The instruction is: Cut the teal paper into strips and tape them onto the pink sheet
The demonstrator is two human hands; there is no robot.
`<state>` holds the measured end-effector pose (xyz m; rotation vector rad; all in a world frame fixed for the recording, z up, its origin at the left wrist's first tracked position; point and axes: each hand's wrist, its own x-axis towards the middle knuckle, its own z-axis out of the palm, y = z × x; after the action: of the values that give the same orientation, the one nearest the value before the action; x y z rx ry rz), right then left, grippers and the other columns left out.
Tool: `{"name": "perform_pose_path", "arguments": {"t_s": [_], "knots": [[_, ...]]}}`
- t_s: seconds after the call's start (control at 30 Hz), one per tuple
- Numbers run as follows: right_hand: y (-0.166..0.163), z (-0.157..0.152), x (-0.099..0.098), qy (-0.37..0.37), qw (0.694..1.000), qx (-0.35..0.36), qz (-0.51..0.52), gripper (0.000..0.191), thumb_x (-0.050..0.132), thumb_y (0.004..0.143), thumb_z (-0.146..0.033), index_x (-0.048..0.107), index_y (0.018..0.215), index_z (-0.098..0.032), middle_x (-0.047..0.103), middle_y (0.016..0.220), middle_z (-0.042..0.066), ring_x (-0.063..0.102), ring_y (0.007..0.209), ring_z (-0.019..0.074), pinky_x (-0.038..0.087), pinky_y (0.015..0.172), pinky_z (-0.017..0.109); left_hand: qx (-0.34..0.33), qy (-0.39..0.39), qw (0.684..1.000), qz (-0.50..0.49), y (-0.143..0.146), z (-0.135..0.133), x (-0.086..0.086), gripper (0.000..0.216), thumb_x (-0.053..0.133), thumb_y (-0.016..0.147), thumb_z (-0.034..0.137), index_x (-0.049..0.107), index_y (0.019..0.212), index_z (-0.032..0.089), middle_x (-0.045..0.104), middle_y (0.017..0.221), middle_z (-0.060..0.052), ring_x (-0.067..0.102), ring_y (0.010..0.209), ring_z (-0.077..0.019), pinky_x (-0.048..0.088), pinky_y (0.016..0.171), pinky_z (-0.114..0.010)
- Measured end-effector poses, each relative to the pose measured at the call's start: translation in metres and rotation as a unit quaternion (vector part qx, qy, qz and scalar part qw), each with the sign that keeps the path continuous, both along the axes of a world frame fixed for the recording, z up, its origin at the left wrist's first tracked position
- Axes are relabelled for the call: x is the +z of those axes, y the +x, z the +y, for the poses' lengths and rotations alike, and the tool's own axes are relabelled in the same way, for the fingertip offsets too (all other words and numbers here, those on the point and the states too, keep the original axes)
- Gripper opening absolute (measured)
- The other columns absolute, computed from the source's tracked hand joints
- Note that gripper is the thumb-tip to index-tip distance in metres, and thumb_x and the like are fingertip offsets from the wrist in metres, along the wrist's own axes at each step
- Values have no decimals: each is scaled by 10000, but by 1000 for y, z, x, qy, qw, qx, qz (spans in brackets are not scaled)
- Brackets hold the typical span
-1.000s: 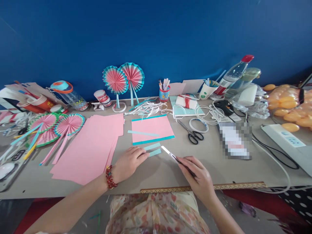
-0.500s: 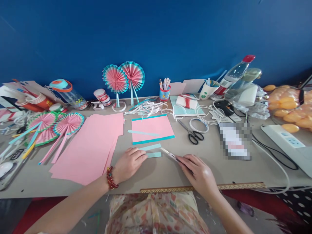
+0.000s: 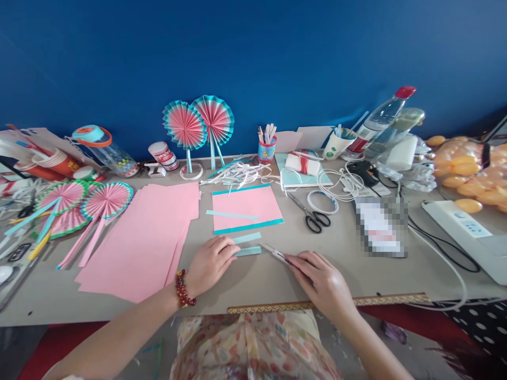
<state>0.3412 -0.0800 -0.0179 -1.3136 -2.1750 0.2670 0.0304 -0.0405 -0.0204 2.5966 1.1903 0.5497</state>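
Note:
My right hand [image 3: 322, 277] is closed around a utility knife [image 3: 279, 255], its blade pointing left and lying close to two light blue paper strips. My left hand [image 3: 212, 261], with a beaded bracelet at the wrist, has its fingers bent together over the left ends of these strips. The nearer paper strip [image 3: 249, 251] comes out from under the fingertips; the farther strip [image 3: 247, 238] lies just above it. Beyond both hands rests a pink sheet [image 3: 247, 203] with teal bands along two edges and another light blue strip [image 3: 232, 215] across it.
Pink paper sheets [image 3: 146, 237] are stacked at left beside finished folded fans [image 3: 106, 200]. Two more paper fans [image 3: 214, 119] stand against the wall. Scissors [image 3: 312, 217], a tape roll [image 3: 322, 201], paper scraps [image 3: 241, 173] and a power strip [image 3: 471, 227] lie about the desk.
The knife blade has shifted very slightly at the strips' right ends. Both hands stay nearly in place; the view has moved a little.

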Motion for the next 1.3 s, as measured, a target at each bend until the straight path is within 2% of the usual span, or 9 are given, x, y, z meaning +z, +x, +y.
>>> {"name": "perform_pose_path", "arguments": {"t_s": [0.43,0.6,0.7,0.77,0.83,0.93,1.17,1.3], "knots": [[2,3,-1,-5,999,35,-11,290,477,983,-180,694,1170,-223,654,939,82,623,830,185,544,726,303,0,1,1000,8,0,1,-1,184,458,1025,238,599,1138,208,622,1055,-50,591,980,-189,506,884,-344],[3,4,-3,-16,998,51,-34,290,483,981,-176,684,1188,-205,646,950,82,615,838,184,536,733,301,-9,55,998,40,-1,-2,-5,261,439,1022,187,605,1222,213,633,1137,-76,602,1003,-203,518,895,-373],[2,5,-2,-14,998,50,-42,280,473,987,-178,694,1158,-199,647,931,80,610,823,181,530,724,296,-63,76,992,75,-1,-4,-4,352,385,1029,144,567,1320,224,610,1320,-84,573,1165,-223,480,1006,-426],[0,5,0,-9,998,49,-43,275,473,990,-185,701,1144,-199,648,911,77,610,809,176,528,719,290,-121,65,987,87,1,-4,-3,386,386,1046,204,480,1421,200,522,1462,-89,463,1346,-230,401,1120,-441],[-1,6,2,-3,998,48,-42,277,477,992,-192,705,1149,-208,651,897,72,613,798,170,527,719,283,-161,49,981,98,3,-2,-1,495,412,1050,367,375,1499,161,419,1548,-106,318,1463,-237,315,1193,-445],[-1,6,3,3,998,52,-47,283,478,995,-195,702,1168,-214,652,893,69,613,794,162,524,715,270,-174,26,977,117,5,0,0,724,418,1002,569,263,1552,124,307,1601,-132,211,1511,-252,250,1225,-457],[0,8,4,26,993,67,-95,282,461,1004,-173,709,1139,-161,647,886,82,589,802,164,505,714,264,-177,1,973,150,5,1,-1,781,353,995,629,181,1580,141,184,1639,-112,158,1526,-240,141,1255,-439],[-1,10,5,47,990,73,-109,292,450,1008,-163,719,1123,-160,657,873,80,590,785,157,501,713,252,-176,-3,973,149,4,0,1,752,345,1014,595,135,1591,160,182,1641,-100,154,1526,-235,140,1256,-434]]}}
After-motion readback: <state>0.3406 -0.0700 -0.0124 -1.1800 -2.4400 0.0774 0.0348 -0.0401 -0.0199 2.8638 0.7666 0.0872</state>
